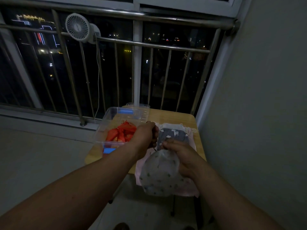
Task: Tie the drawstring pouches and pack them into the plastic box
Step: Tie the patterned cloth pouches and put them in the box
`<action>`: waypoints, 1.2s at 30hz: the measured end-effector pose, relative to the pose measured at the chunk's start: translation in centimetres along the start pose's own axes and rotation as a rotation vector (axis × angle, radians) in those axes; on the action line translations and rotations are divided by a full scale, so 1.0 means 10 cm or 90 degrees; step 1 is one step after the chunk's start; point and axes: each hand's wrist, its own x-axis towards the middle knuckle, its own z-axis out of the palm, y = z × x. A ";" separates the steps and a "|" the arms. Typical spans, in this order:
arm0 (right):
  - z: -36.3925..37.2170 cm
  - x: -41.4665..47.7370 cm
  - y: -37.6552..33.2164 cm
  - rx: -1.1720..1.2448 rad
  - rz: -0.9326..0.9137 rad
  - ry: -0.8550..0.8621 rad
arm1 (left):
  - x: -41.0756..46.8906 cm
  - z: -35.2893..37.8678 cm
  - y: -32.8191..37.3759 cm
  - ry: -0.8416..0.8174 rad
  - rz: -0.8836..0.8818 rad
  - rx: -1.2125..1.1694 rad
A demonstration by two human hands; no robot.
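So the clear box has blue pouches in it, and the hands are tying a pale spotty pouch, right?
Not quite. The head view shows the pouches in the clear box are red, not blue. The rest is right: the right hand pinches the pale spotty pouch at its neck, and the left hand pulls its string.

One wide-angle camera, worn on the person's head, faced forward and down, close above a small table (174,117). The left hand (146,133) and right hand (179,153) sat mid-frame, and a window railing (166,45) filled the top.
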 end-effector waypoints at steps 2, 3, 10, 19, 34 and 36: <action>0.01 0.00 -0.04 -0.066 -0.005 0.001 | 0.02 -0.01 0.08 -0.034 0.041 0.039; 0.01 -0.02 -0.07 -0.103 -0.006 -0.012 | 0.03 -0.01 0.12 -0.059 0.055 0.068; 0.07 -0.10 -0.20 -0.285 -0.055 -0.082 | 0.03 0.06 0.20 -0.186 0.040 0.187; -0.11 -0.03 -0.04 -0.188 -0.030 0.022 | 0.04 -0.09 -0.12 -0.167 0.143 0.573; -0.06 -0.03 -0.02 -0.044 -0.039 0.055 | 0.02 -0.11 -0.06 -0.119 -0.002 0.394; -0.09 -0.03 0.00 -0.058 -0.023 0.020 | -0.01 -0.11 -0.06 -0.116 0.021 0.400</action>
